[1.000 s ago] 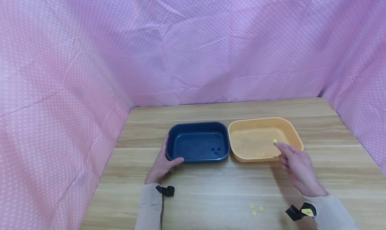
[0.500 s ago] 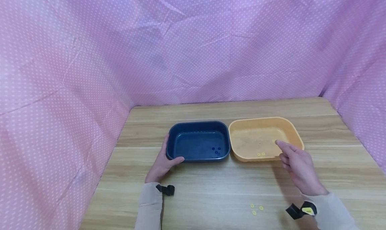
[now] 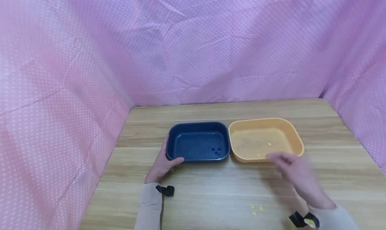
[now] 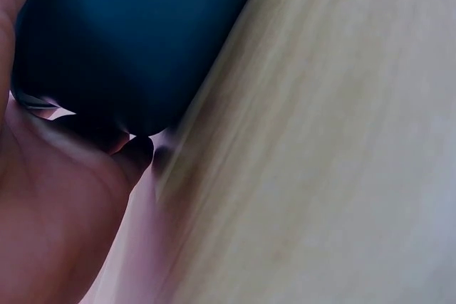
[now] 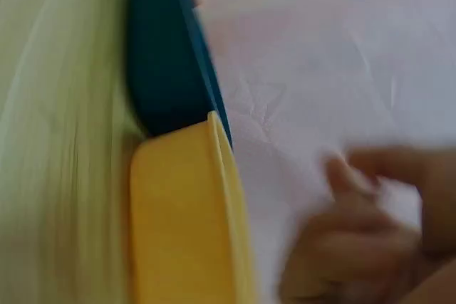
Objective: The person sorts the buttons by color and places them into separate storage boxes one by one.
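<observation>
A dark blue tray (image 3: 197, 123) stands left of a yellow tray (image 3: 259, 159), their ends side by side. My left hand (image 3: 161, 163) grips the blue tray's left end, thumb along the near side; the left wrist view shows the palm against its corner. Several small dark blue buttons (image 3: 216, 153) lie inside at the right. Over the yellow tray's near right edge, my blurred right hand (image 3: 297, 174) has its fingers loosely bent around nothing visible. One yellow button (image 3: 269, 144) lies on that tray's floor, another yellow button (image 3: 258, 155) nearer the front.
Three small yellow buttons (image 3: 254, 213) lie on the wooden table (image 3: 211, 196) in front of the yellow tray. Pink dotted cloth (image 3: 193, 55) hangs behind the table and along both sides.
My right hand has let go of a yellow button, which now lies in the yellow tray, and has drawn back toward me. The left hand has stayed on the blue tray.
</observation>
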The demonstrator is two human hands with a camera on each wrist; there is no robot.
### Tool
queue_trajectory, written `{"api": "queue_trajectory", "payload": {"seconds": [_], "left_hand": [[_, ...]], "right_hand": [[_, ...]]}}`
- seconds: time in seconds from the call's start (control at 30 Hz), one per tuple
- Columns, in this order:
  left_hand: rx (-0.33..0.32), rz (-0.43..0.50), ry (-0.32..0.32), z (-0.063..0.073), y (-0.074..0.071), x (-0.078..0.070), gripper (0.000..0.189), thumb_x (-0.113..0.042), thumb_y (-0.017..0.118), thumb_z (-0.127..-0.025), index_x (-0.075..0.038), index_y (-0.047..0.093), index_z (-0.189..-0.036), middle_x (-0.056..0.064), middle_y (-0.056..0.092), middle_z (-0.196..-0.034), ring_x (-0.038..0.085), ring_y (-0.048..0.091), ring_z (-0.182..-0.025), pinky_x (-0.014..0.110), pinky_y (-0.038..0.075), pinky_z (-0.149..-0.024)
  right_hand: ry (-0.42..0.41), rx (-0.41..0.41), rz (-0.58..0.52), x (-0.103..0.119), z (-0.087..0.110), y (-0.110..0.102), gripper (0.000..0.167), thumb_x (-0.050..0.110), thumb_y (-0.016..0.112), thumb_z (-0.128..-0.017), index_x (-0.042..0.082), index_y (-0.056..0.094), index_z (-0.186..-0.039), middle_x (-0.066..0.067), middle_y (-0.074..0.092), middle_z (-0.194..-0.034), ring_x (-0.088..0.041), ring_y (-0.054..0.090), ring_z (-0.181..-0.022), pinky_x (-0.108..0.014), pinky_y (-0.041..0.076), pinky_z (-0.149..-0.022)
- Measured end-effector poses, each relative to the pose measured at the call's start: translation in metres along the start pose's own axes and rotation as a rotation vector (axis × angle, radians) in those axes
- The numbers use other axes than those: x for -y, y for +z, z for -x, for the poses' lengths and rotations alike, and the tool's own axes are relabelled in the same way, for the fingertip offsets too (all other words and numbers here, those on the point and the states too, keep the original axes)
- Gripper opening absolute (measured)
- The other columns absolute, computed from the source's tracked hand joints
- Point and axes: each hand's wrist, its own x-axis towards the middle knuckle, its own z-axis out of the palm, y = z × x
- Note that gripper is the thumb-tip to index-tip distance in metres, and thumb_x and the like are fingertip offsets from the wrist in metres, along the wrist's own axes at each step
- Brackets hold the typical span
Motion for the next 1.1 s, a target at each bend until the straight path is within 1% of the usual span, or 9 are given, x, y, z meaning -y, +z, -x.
{"api": "queue_trajectory", "payload": {"seconds": [0.1, 0.17, 0.23, 0.3, 0.4, 0.67, 0.83, 0.97, 1.1], "left_hand": [[-0.009, -0.002, -0.002, -0.006, -0.001, 0.011, 0.112, -0.020, 0.080, -0.081, -0.036, -0.002, -0.156, -0.004, 0.001, -0.162, 0.028, 0.009, -0.145, 0.057, 0.009, -0.115], [-0.020, 0.005, 0.007, -0.009, -0.002, 0.018, 0.112, -0.020, 0.081, -0.081, -0.038, -0.001, -0.155, -0.006, 0.002, -0.162, 0.028, 0.010, -0.145, 0.057, 0.010, -0.115], [-0.030, 0.008, 0.024, -0.011, -0.003, 0.021, 0.112, -0.022, 0.082, -0.080, -0.038, 0.001, -0.155, -0.007, 0.004, -0.161, 0.028, 0.012, -0.144, 0.058, 0.011, -0.114], [-0.035, 0.006, 0.033, -0.011, -0.002, 0.023, 0.112, -0.025, 0.083, -0.079, -0.041, 0.002, -0.155, -0.009, 0.005, -0.161, 0.026, 0.011, -0.144, 0.058, 0.010, -0.114], [-0.038, 0.003, 0.033, -0.010, -0.001, 0.024, 0.112, -0.028, 0.084, -0.078, -0.045, 0.003, -0.153, -0.010, 0.005, -0.161, 0.025, 0.010, -0.145, 0.058, 0.009, -0.114], [-0.050, 0.010, 0.028, -0.008, 0.000, 0.024, 0.111, -0.028, 0.084, -0.077, -0.046, 0.005, -0.153, -0.009, 0.006, -0.161, 0.027, 0.011, -0.145, 0.060, 0.010, -0.114], [-0.041, -0.007, 0.022, -0.009, 0.000, 0.024, 0.112, -0.028, 0.084, -0.078, -0.043, 0.003, -0.154, -0.010, 0.005, -0.161, 0.025, 0.009, -0.145, 0.059, 0.009, -0.114], [-0.023, -0.014, 0.004, -0.009, 0.000, 0.019, 0.112, -0.025, 0.082, -0.079, -0.041, 0.000, -0.154, -0.008, 0.003, -0.161, 0.026, 0.009, -0.146, 0.058, 0.009, -0.115], [-0.008, -0.010, -0.011, -0.003, 0.000, 0.006, 0.112, -0.021, 0.081, -0.081, -0.036, -0.002, -0.156, -0.004, 0.001, -0.162, 0.028, 0.008, -0.146, 0.057, 0.010, -0.115]], "right_hand": [[-0.180, 0.129, 0.519, 0.001, 0.020, 0.026, 0.019, 0.035, 0.072, -0.087, 0.020, 0.069, -0.099, 0.014, 0.056, -0.076, -0.001, 0.051, -0.067, -0.025, 0.047, -0.058], [-0.270, 0.214, 0.709, -0.003, 0.029, 0.043, 0.020, 0.035, 0.079, -0.079, 0.023, 0.065, -0.087, 0.016, 0.050, -0.073, -0.001, 0.046, -0.067, -0.025, 0.043, -0.056], [-0.272, 0.284, 0.848, -0.009, 0.034, 0.054, 0.030, 0.038, 0.083, -0.070, 0.025, 0.059, -0.081, 0.017, 0.043, -0.071, -0.002, 0.041, -0.066, -0.025, 0.038, -0.056], [-0.274, 0.335, 0.914, -0.018, 0.036, 0.060, 0.035, 0.034, 0.086, -0.065, 0.025, 0.055, -0.078, 0.015, 0.040, -0.070, -0.005, 0.039, -0.066, -0.026, 0.036, -0.056], [-0.248, 0.387, 0.898, -0.028, 0.035, 0.063, 0.034, 0.024, 0.086, -0.063, 0.024, 0.055, -0.076, 0.014, 0.040, -0.067, -0.006, 0.038, -0.063, -0.026, 0.034, -0.054], [-0.313, 0.365, 0.946, -0.033, 0.035, 0.066, 0.020, 0.011, 0.076, -0.071, 0.023, 0.060, -0.073, 0.014, 0.045, -0.068, -0.005, 0.041, -0.061, -0.027, 0.039, -0.055], [-0.516, 0.341, 1.154, -0.030, 0.041, 0.074, 0.013, 0.009, 0.074, -0.070, 0.013, 0.067, -0.079, 0.004, 0.051, -0.075, -0.012, 0.046, -0.067, -0.033, 0.044, -0.055], [-0.719, 0.225, 1.304, -0.033, 0.048, 0.079, 0.008, 0.008, 0.069, -0.068, 0.006, 0.066, -0.076, -0.002, 0.049, -0.074, -0.017, 0.045, -0.066, -0.033, 0.043, -0.055], [-0.779, 0.170, 1.357, -0.037, 0.055, 0.085, 0.018, 0.012, 0.068, -0.065, 0.001, 0.066, -0.079, -0.006, 0.053, -0.077, -0.021, 0.050, -0.069, -0.036, 0.047, -0.058]]}}
